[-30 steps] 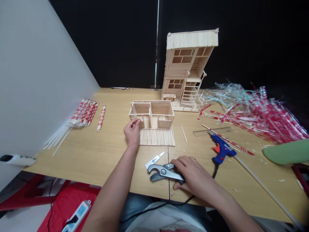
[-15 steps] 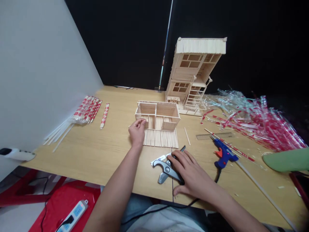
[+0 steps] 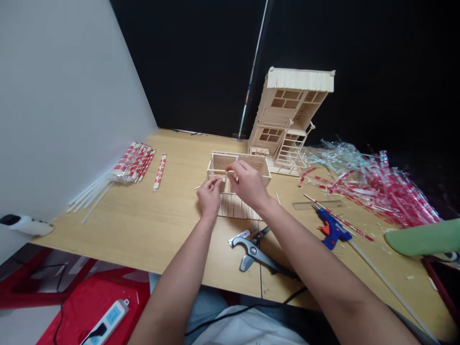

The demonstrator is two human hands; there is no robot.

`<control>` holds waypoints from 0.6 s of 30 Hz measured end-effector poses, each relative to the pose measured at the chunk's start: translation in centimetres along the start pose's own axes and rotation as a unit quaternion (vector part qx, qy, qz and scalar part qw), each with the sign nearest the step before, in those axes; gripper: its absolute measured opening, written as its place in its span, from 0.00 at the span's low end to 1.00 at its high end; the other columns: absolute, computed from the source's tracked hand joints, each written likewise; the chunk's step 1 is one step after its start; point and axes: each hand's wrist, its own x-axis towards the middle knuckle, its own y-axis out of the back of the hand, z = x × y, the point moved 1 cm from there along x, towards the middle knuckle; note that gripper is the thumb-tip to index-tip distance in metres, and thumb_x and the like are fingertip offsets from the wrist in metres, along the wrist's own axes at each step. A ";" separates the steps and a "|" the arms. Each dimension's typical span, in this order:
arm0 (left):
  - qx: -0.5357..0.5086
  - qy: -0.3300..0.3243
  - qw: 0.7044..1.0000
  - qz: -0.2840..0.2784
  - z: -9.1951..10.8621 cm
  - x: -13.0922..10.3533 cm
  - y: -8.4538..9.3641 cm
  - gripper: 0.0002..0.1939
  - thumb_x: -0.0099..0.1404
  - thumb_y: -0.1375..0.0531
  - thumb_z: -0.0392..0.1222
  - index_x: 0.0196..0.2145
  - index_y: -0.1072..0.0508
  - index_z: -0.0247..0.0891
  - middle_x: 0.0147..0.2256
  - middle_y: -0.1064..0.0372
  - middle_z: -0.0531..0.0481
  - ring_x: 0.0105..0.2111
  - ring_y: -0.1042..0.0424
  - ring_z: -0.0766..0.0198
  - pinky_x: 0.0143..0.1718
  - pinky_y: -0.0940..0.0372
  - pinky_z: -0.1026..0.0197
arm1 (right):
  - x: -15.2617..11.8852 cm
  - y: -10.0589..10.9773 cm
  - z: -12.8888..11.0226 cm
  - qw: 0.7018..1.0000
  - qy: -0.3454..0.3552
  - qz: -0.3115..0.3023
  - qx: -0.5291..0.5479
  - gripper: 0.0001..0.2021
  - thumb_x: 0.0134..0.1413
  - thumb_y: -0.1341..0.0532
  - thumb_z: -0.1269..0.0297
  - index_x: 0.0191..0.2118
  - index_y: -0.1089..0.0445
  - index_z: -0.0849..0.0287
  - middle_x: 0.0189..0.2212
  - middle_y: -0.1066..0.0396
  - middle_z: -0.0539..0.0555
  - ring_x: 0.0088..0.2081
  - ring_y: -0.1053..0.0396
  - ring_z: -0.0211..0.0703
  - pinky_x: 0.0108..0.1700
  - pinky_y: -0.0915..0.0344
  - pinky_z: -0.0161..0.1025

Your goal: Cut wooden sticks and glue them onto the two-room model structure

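A small roofless model house [image 3: 265, 172] of pale wooden sticks sits mid-table, divided inside by a wall, with a stick floor [image 3: 233, 209] jutting out in front. My left hand [image 3: 209, 196] is at its front left corner, thumb and fingers pinched together. Over the middle of the model is my right hand [image 3: 249, 184], its fingertips closed in a pinch close to the left ones. Whatever either pinch holds is too small or hidden to make out. Grey-handled cutters [image 3: 257, 254] lie on the table below my hands, beside a white-handled knife [image 3: 241, 236].
A tall two-storey stick house [image 3: 283, 108] stands at the back. To the right lie a blue glue gun [image 3: 332, 230], a ruler [image 3: 318, 204], torn wrappers [image 3: 373, 187] and a green cylinder [image 3: 413, 237]. At left are wrapped chopsticks [image 3: 132, 163] and white glue sticks [image 3: 88, 194].
My right hand has left the cutters and moved up and forward to the model, near my left hand. The left hand stays at the front left corner. The camera view has shifted slightly.
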 end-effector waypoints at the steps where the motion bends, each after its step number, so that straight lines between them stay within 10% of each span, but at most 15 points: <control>1: -0.002 0.000 1.000 -0.001 0.0 0.0 0.0 0.08 0.58 0.36 0.43 0.32 0.22 0.35 0.33 0.23 0.45 0.35 0.25 0.59 0.39 0.32 0.61 | 0.3 -0.3 -0.1 1.000 0.001 0.007 -0.004 0.10 0.62 0.44 0.73 0.45 0.28 0.60 0.45 0.26 0.57 0.34 0.30 0.44 0.39 0.37 0.39; 7: 0.030 -0.025 0.999 -0.005 0.8 -0.8 1.0 0.07 0.60 0.37 0.43 0.33 0.23 0.37 0.28 0.29 0.50 0.28 0.31 0.65 0.32 0.35 0.65 | -2.8 2.3 -0.1 0.994 0.009 -0.099 0.052 0.09 0.62 0.39 0.64 0.47 0.29 0.58 0.39 0.25 0.54 0.35 0.29 0.43 0.40 0.36 0.38; 12: -0.031 0.023 0.998 -0.057 2.3 -2.0 1.5 0.09 0.61 0.37 0.45 0.35 0.28 0.37 0.32 0.28 0.48 0.32 0.27 0.63 0.25 0.35 0.67 | -10.6 5.4 1.3 0.951 -0.039 -0.301 0.061 0.35 0.44 0.25 0.55 0.59 0.33 0.54 0.53 0.29 0.60 0.53 0.31 0.57 0.54 0.34 0.49; 18: -0.048 0.033 0.996 -0.071 3.2 -2.3 1.1 0.11 0.59 0.35 0.46 0.33 0.28 0.36 0.30 0.28 0.50 0.29 0.26 0.65 0.26 0.32 0.67 | -16.6 5.6 1.7 0.964 -0.107 -0.234 0.066 0.38 0.48 0.28 0.55 0.64 0.39 0.52 0.63 0.39 0.62 0.63 0.40 0.57 0.63 0.42 0.55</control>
